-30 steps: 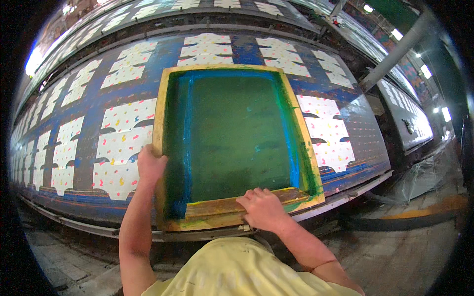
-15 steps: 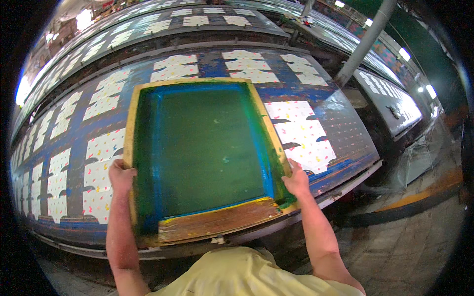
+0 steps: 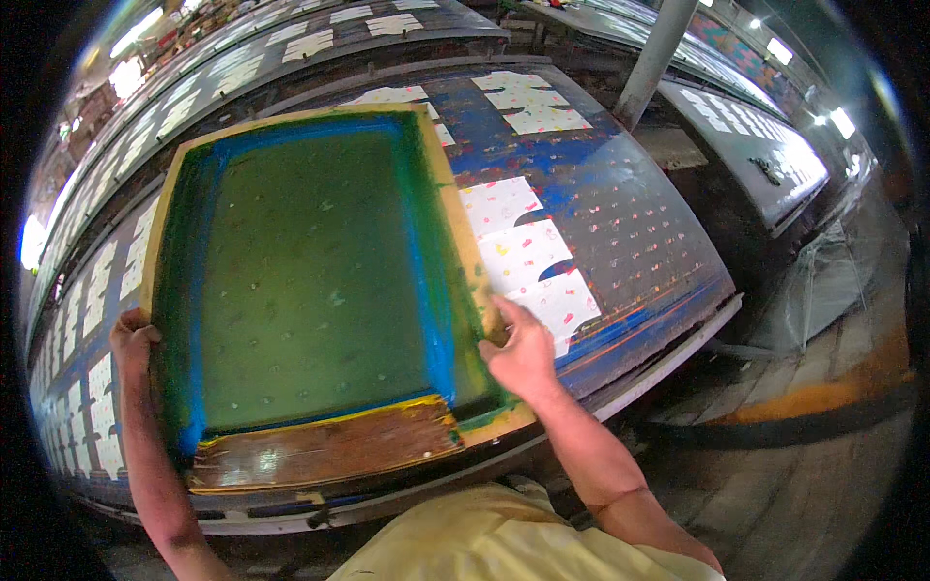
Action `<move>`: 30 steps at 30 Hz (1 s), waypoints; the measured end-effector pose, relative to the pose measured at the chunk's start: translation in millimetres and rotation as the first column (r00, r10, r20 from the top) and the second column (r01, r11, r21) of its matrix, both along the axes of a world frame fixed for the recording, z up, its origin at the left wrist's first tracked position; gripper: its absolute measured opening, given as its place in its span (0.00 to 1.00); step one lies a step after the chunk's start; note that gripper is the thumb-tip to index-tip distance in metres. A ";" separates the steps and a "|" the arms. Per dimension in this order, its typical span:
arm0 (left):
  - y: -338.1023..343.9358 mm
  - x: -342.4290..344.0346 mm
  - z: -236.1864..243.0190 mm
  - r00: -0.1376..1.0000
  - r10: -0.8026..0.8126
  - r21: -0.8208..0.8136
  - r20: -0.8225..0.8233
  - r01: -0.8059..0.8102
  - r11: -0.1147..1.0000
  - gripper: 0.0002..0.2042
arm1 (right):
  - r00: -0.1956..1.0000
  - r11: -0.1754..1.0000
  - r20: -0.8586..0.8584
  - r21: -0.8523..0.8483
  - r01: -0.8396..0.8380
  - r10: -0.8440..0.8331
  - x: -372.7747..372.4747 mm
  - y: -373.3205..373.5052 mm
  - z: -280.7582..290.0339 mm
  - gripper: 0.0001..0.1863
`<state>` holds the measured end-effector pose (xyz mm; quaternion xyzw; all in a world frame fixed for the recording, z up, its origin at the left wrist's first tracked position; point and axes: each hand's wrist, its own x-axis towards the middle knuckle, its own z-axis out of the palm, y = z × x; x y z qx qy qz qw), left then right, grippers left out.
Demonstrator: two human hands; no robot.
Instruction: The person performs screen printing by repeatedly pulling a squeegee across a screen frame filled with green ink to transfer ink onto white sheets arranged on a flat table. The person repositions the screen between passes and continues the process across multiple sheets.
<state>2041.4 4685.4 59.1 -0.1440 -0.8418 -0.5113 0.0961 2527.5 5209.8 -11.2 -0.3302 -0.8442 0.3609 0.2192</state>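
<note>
Screen frame (image 3: 310,281) gripped by both side rails over the printing desk (image 3: 630,242).
I have my left hand (image 3: 131,339) closed round the frame's left rail and my right hand (image 3: 518,353) wrapped on its right rail, fingers curled over the wood, likely so it stays level and square. Squeegee (image 3: 325,450) lies inside the frame at its near end. White printed fabric pieces (image 3: 523,252) sit just right of the frame.
</note>
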 end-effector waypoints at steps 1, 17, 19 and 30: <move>15.9 15.2 -0.9 1.000 -0.012 -0.005 -0.003 0.012 1.000 0.14 | 1.000 0.999 -0.025 0.034 -0.007 0.008 8.3 26.0 4.5 0.39; 322.1 265.5 -129.7 0.938 0.113 0.148 0.328 -0.169 0.975 0.22 | 0.966 0.975 0.154 0.109 0.191 -0.207 161.6 297.8 -37.7 0.39; 332.8 273.9 -129.2 0.939 0.104 0.156 0.327 -0.163 0.974 0.22 | 0.964 0.976 0.163 0.096 0.196 -0.210 169.3 304.9 -42.2 0.40; 341.7 292.9 -139.7 0.923 0.136 0.086 0.360 -0.178 0.980 0.21 | 0.975 0.983 0.130 0.033 0.178 -0.181 182.5 329.5 -56.5 0.39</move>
